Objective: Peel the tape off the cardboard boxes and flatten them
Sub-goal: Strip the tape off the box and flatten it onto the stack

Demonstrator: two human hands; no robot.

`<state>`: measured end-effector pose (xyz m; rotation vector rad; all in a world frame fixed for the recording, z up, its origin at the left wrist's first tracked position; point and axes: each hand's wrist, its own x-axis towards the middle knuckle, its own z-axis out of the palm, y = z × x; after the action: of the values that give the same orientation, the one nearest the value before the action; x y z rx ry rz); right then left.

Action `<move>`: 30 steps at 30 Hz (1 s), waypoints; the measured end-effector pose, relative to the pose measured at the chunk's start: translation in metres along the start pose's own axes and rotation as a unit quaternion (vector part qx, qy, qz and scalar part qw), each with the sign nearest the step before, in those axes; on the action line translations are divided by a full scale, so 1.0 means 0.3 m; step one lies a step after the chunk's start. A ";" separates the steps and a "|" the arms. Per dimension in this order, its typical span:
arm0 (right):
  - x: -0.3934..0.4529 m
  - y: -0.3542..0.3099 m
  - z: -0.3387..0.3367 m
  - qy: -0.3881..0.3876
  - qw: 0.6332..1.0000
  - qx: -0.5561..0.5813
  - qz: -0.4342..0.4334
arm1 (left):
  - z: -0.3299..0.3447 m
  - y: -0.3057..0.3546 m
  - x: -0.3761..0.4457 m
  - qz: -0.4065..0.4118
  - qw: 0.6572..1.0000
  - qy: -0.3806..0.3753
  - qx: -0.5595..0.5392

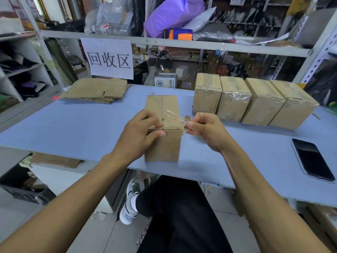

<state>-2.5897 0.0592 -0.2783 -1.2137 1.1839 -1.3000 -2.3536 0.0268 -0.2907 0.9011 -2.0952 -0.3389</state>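
While the left hand [141, 130] grips the box [162, 128], the right hand [204, 129] pinches barely visible tape [175, 115].

A big blue table [73, 128] holds everything. One brown box [162, 136] stands on it, near the front edge, right where the two hands meet. Just past the pinch, off to the right, four taped boxes [253, 101] sit side by side in a row, touching. Far off to the left lies a pile of flat cardboard [96, 90]. A dark phone [311, 159] lies flat, well to the right of the grip and nearer the front edge.
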 end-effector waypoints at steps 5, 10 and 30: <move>-0.044 0.014 -0.002 -0.016 0.999 0.030 0.000 | -0.002 0.025 0.011 -0.029 1.000 0.008 0.008; -0.107 0.035 0.039 0.032 0.995 -0.085 -0.038 | 0.041 0.125 0.100 -0.144 0.988 -0.016 0.051; -0.143 0.085 0.044 0.024 0.995 0.093 -0.015 | 0.032 0.124 0.167 -0.166 0.959 -0.154 0.168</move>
<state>-2.5739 0.0997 -0.3061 -1.0744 1.0565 -1.4339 -2.3998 0.0172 -0.2488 1.4924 -2.3262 -0.3159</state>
